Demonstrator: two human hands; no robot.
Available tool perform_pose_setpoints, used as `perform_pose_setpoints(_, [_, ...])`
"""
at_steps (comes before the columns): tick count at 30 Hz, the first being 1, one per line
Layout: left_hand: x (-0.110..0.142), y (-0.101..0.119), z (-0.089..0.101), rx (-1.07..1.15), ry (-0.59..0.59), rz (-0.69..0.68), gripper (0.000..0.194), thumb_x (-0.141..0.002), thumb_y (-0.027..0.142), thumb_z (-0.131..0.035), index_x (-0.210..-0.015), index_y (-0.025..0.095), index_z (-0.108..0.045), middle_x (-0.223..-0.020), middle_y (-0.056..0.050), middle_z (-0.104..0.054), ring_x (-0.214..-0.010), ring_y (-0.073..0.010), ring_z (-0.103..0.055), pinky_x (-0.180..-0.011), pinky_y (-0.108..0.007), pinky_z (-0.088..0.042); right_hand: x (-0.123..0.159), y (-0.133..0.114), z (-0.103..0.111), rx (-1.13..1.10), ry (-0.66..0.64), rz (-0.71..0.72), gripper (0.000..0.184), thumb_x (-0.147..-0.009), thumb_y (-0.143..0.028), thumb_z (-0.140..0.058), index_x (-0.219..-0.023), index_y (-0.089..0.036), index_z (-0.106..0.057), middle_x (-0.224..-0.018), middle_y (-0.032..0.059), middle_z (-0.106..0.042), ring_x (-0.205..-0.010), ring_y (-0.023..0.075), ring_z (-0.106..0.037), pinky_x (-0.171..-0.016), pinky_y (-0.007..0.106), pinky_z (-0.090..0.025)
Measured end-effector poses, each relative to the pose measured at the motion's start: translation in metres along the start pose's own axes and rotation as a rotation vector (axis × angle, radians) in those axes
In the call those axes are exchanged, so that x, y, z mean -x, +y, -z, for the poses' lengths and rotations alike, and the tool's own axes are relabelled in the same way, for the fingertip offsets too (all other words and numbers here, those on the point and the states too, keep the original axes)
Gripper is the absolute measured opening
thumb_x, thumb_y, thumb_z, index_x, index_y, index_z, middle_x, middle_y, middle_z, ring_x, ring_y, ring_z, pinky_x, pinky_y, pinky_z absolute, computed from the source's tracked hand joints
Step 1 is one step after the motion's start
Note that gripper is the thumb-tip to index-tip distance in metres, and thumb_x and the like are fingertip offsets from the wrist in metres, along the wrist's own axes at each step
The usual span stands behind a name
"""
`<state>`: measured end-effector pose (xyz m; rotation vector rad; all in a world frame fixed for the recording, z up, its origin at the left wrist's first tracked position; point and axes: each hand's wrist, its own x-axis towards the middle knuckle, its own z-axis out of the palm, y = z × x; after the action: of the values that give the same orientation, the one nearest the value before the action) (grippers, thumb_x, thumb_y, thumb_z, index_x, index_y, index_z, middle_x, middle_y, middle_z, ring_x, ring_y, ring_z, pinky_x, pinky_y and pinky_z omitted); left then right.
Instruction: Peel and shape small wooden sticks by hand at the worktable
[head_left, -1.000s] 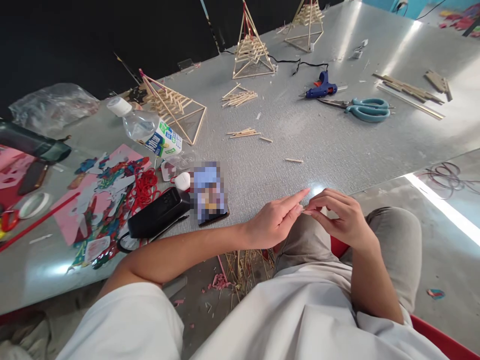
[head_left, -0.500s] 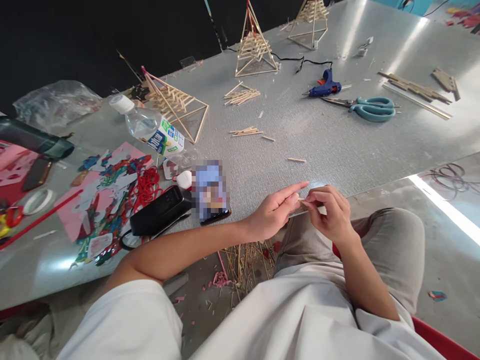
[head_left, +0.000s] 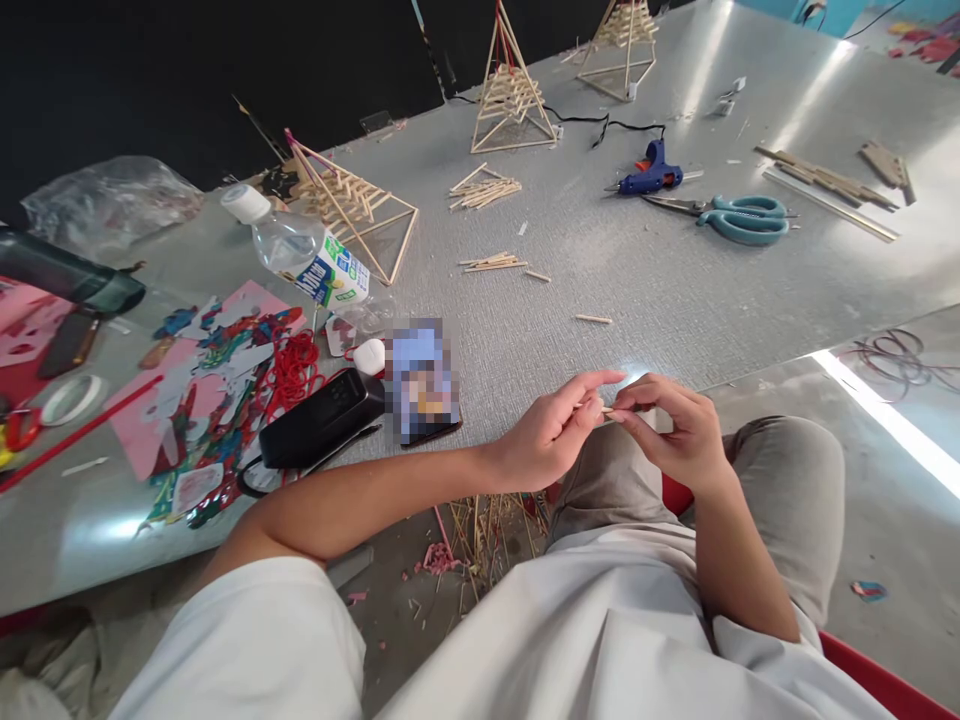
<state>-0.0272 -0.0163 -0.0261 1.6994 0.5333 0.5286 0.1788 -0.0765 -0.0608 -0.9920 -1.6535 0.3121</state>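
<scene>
My left hand (head_left: 551, 430) and my right hand (head_left: 673, 425) meet at the table's near edge, above my lap. A short thin wooden stick (head_left: 608, 410) lies between them, mostly covered by fingers. My left thumb and fingers pinch one end, with the index finger stretched past it. The other end is pinched between my right thumb and index finger. Past the hands, a single wooden stick (head_left: 594, 319) lies on the table. Farther back are a small bundle of sticks (head_left: 491, 262) and a larger pile of sticks (head_left: 486, 188).
Stick pyramids (head_left: 512, 100) stand toward the back. A blue glue gun (head_left: 651, 172) and teal-handled scissors (head_left: 742, 215) lie at the right. To the left are a plastic bottle (head_left: 300, 250), a phone (head_left: 426, 385), a black case (head_left: 322, 420) and colourful scraps (head_left: 217, 390).
My right hand has shifted slightly right and down, and its fingers have opened out a little. A bit more of the stick shows between the hands. Objects on the table stay put.
</scene>
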Motion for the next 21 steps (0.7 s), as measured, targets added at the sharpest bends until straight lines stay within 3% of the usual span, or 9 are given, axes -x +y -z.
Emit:
perform_pose_setpoints(3, [0.001, -0.002, 0.001, -0.048, -0.021, -0.044, 0.055, -0.119, 0.053, -0.038, -0.158, 0.017, -0.052, -0.084, 0.003, -0.048, -0.073, -0.0141, -0.046, -0.081, -0.030, -0.050, 0.001, -0.002, 0.001, 0.006, -0.025, -0.016, 0.015, -0.100, -0.013, -0.076, -0.100, -0.025, -0.067, -0.084, 0.0008, -0.074, -0.071, 0.0164, -0.068, -0.066, 0.030, -0.055])
perform_pose_setpoints(7, [0.001, -0.003, 0.001, -0.095, -0.019, -0.054, 0.056, -0.120, 0.052, -0.036, -0.161, 0.018, -0.051, -0.085, 0.002, -0.051, -0.073, -0.0148, -0.048, -0.080, -0.030, -0.049, 0.004, -0.002, -0.002, 0.082, -0.018, -0.007, 0.014, -0.102, -0.013, -0.071, -0.103, -0.025, -0.064, -0.086, 0.0012, -0.072, -0.073, 0.0178, -0.068, -0.067, 0.032, -0.055])
perform_pose_setpoints(14, [0.000, -0.002, 0.000, -0.136, 0.022, -0.040, 0.059, -0.120, 0.048, -0.037, -0.169, 0.015, -0.046, -0.088, -0.001, -0.055, -0.076, -0.0161, -0.051, -0.078, -0.030, -0.048, 0.008, -0.002, -0.009, 0.361, 0.023, 0.084, 0.018, -0.103, -0.012, -0.068, -0.110, -0.025, -0.058, -0.092, 0.0029, -0.072, -0.077, 0.0194, -0.064, -0.072, 0.035, -0.049])
perform_pose_setpoints(21, [0.001, 0.000, 0.000, -0.019, 0.043, 0.029, 0.067, -0.119, 0.047, -0.040, -0.173, 0.008, -0.040, -0.070, 0.006, -0.042, -0.063, -0.0135, -0.039, -0.064, -0.026, -0.041, 0.009, -0.003, -0.020, 0.574, 0.105, 0.185, 0.019, -0.104, -0.008, -0.066, -0.110, -0.024, -0.057, -0.094, 0.0042, -0.075, -0.077, 0.0205, -0.064, -0.077, 0.038, -0.046])
